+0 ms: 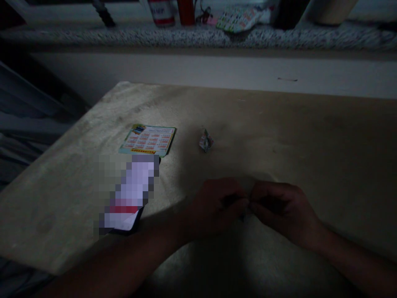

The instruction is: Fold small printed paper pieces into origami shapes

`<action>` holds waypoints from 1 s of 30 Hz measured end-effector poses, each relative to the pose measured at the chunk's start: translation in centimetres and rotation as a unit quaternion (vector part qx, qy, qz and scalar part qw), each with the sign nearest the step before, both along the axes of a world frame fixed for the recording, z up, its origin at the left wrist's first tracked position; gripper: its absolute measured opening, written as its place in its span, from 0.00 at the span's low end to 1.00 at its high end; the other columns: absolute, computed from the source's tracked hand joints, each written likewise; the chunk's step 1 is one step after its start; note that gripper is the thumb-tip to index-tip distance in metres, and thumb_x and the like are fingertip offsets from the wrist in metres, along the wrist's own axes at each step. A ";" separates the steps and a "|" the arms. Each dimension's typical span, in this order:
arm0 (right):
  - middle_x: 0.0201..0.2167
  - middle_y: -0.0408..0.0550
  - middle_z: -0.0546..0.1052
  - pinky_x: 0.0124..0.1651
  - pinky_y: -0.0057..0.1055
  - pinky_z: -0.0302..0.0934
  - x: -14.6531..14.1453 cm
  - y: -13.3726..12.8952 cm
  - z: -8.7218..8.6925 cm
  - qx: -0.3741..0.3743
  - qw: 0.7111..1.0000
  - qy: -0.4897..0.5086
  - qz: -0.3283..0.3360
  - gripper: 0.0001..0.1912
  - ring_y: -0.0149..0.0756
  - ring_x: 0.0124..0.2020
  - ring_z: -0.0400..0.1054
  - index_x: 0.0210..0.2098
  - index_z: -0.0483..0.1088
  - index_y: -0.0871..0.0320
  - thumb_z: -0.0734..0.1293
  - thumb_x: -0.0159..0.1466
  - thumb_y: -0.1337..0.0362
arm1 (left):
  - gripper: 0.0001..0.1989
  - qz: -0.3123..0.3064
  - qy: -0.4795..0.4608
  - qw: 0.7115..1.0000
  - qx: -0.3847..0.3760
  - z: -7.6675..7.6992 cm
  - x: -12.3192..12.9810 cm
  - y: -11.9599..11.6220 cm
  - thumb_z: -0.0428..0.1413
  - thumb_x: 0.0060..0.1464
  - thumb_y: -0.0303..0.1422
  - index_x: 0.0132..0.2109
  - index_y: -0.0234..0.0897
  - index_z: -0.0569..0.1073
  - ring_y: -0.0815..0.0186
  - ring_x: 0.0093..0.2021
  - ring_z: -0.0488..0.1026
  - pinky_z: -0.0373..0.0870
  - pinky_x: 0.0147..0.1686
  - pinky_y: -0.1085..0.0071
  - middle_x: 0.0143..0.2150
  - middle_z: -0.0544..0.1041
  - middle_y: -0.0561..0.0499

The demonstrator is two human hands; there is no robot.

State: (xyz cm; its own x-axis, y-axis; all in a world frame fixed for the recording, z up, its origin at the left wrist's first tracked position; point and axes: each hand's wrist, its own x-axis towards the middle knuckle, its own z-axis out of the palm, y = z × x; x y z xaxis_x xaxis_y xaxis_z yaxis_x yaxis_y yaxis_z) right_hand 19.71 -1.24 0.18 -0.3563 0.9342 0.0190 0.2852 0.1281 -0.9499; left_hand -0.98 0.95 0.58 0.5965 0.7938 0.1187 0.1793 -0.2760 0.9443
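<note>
My left hand (218,207) and my right hand (282,211) meet fingertip to fingertip above the table, each closed in a pinch. Whatever sits between the fingertips is too small and dark to make out; a small dark bit shows just under the left fingers. A little crumpled, folded piece of printed paper (206,141) lies on the table beyond my left hand. Left of that is a flat printed card (149,140) with a calendar-like grid. Nearer to my left forearm lies a phone (132,194) with its screen lit and blurred out.
The table (77,165) has a pale, worn top, its left edge running diagonally. Behind it is a speckled stone sill (198,39) holding a red-and-white can (161,12), a red container (186,11), a crumpled patterned packet (238,18) and a beige pot (333,11). Lighting is dim.
</note>
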 end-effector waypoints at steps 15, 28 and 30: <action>0.23 0.38 0.61 0.24 0.26 0.50 0.5 0.1 -0.3 -0.061 0.997 -0.006 0.044 0.12 0.28 0.24 0.54 0.29 0.66 0.57 0.66 0.69 0.61 | 0.11 0.021 -0.002 1.000 -0.023 0.1 -0.1 0.2 0.56 0.62 0.33 0.33 0.32 0.76 0.71 0.28 0.67 0.62 0.31 0.75 0.27 0.72 0.54; 0.20 0.36 0.57 0.23 0.27 0.47 0.7 0.4 0.1 0.054 0.988 -0.071 0.124 0.17 0.26 0.20 0.52 0.26 0.59 0.56 0.60 0.72 0.64 | 0.13 0.016 -0.075 0.973 -0.219 -0.1 -0.1 0.1 0.60 0.59 0.38 0.32 0.32 0.75 0.72 0.27 0.64 0.60 0.28 0.75 0.26 0.70 0.54; 0.19 0.35 0.55 0.22 0.27 0.45 0.6 0.3 0.1 0.035 0.989 -0.063 0.126 0.18 0.25 0.20 0.50 0.25 0.59 0.56 0.59 0.73 0.63 | 0.13 0.024 -0.084 0.969 -0.231 -0.3 -0.1 0.2 0.61 0.58 0.38 0.32 0.32 0.75 0.72 0.27 0.63 0.60 0.28 0.75 0.26 0.70 0.54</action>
